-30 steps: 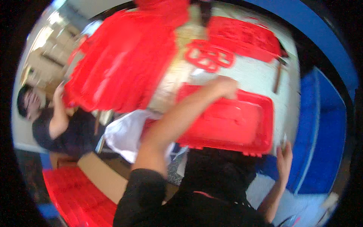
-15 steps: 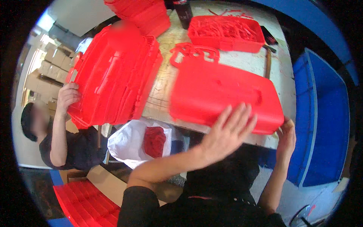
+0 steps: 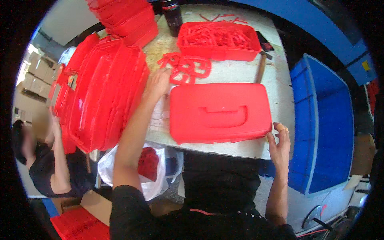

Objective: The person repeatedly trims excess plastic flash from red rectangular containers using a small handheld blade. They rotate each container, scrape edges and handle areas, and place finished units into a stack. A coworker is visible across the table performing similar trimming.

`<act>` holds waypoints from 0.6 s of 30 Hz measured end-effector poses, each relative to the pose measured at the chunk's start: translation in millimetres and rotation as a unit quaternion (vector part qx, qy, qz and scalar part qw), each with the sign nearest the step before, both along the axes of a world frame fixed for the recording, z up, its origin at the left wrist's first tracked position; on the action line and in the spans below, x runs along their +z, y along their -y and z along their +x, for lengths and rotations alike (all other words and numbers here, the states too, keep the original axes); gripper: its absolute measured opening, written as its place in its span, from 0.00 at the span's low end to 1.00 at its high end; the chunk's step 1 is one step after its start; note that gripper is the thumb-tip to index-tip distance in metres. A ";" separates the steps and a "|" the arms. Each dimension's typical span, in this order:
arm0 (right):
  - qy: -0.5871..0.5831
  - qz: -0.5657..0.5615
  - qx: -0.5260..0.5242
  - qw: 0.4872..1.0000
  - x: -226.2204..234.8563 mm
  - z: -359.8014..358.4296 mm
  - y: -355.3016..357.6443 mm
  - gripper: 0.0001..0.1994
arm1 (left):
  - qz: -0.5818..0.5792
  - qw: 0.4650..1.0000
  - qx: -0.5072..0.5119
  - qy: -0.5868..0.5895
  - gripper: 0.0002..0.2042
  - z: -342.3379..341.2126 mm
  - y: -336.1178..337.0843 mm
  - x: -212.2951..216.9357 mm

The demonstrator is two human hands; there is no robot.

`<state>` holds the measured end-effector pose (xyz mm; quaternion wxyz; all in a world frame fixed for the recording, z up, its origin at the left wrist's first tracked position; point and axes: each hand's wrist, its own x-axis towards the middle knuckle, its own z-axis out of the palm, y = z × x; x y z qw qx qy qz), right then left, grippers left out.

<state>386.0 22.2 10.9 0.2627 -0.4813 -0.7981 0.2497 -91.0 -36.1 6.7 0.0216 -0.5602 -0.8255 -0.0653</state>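
A red plastic case (image 3: pixel 220 108) with a recessed handle outline on its top lies flat on the table before me. My left hand (image 3: pixel 158 83) is stretched past its far left corner, fingers extended at the edge of several loose red plastic handles (image 3: pixel 191 69). Whether the fingertips touch a handle is hard to make out. At the case's near right corner is my right hand (image 3: pixel 281 142), thumb and fingers apart, the thumb close to the case's edge; it grips nothing.
A red bin (image 3: pixel 218 42) full of red strips, a hammer (image 3: pixel 261 68) and a dark bottle (image 3: pixel 172 18) stand farther back. Stacked red shells (image 3: pixel 108 88) rise on the left, near a co-worker (image 3: pixel 60 168). A white bag (image 3: pixel 110 168) hangs below; a blue bin (image 3: pixel 330 132) stands right.
My left hand has left the case top and reached far left to the handles. The case has turned squarer to the table edge, and my right hand has eased off its corner.
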 end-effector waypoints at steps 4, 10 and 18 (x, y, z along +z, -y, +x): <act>-0.041 0.005 -0.052 0.998 17.2 12.5 6.7 0.12 | -0.030 0.993 -0.091 -0.067 0.12 -26.1 8.4 -17.8; -0.099 0.045 0.006 0.994 36.7 0.6 14.0 0.11 | 0.094 0.988 -0.040 -0.117 0.11 -22.6 19.7 61.5; -0.482 -0.182 0.152 0.843 54.4 -86.6 39.9 0.24 | 0.287 0.879 -0.382 0.002 0.11 236.5 22.2 105.8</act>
